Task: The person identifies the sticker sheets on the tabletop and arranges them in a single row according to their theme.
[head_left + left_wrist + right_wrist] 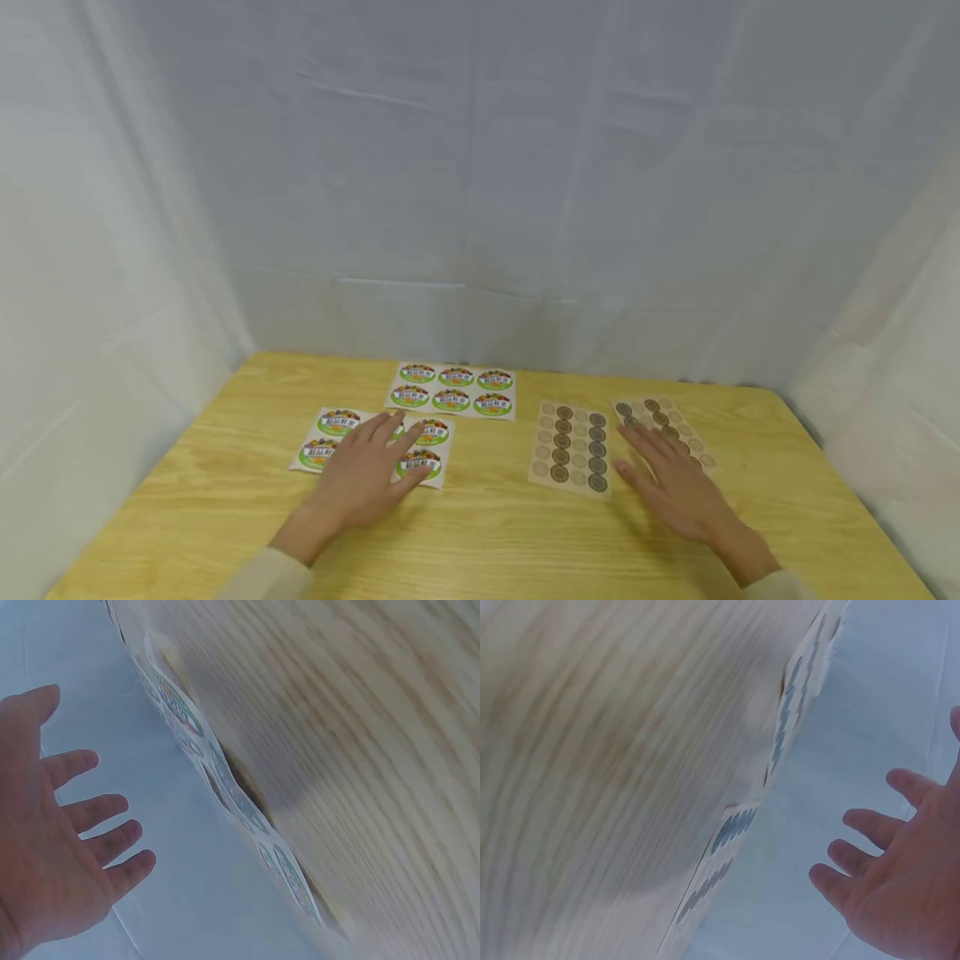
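My left hand [363, 471] hovers over the nearer sheet of round fruit-label stickers [318, 452], hiding its middle. Its fingers are spread, and the left wrist view shows the palm holding nothing, with a rippled sticker sheet [180, 709] on the tabletop beyond. A second fruit-label sheet [452, 400] lies just behind. On the other side my right hand [671, 483], fingers extended and also holding nothing, is above the tilted sheet of small round stickers [660, 402], covering part of it. To its left lies a similar sheet [570, 450] with brown, grey and pale dots.
The sheets lie on a yellow wood-grain table [480, 533]. A pale cloth [480, 183] hangs behind the table's back edge, and white cloth sides [97, 333] stand at left and right.
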`<action>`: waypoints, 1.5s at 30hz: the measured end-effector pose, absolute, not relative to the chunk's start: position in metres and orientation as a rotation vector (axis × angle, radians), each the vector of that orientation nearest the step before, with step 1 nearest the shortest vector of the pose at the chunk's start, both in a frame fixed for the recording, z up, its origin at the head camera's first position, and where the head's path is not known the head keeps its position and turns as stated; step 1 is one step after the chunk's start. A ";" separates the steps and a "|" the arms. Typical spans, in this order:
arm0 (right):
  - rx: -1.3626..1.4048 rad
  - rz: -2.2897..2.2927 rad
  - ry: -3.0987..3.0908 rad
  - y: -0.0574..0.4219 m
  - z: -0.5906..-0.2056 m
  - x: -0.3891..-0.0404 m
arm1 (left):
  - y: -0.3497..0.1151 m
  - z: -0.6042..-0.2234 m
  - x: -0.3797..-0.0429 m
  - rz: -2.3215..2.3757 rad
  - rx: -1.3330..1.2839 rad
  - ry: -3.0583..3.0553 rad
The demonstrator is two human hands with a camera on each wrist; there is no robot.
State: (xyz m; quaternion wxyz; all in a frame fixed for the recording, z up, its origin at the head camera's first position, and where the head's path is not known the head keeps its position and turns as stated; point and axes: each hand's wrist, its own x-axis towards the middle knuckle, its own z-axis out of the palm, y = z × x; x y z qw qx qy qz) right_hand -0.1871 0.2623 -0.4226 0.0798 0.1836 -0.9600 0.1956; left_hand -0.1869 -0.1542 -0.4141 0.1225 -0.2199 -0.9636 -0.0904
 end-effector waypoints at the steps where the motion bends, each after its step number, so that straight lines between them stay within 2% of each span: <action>1: 0.548 0.608 -2.862 0.261 -0.422 -0.187 | -0.157 -0.414 -0.187 -0.278 -0.628 -2.815; 23: 0.631 1.517 -2.818 0.196 -0.414 -0.188 | -0.219 -0.408 -0.193 -0.586 -0.452 -2.853; 34: 0.663 1.699 -2.807 0.154 -0.432 -0.195 | -0.253 -0.410 -0.196 -0.713 -0.410 -2.922; 45: 0.726 1.724 -2.836 0.116 -0.429 -0.206 | -0.264 -0.419 -0.205 -0.814 -0.439 -2.908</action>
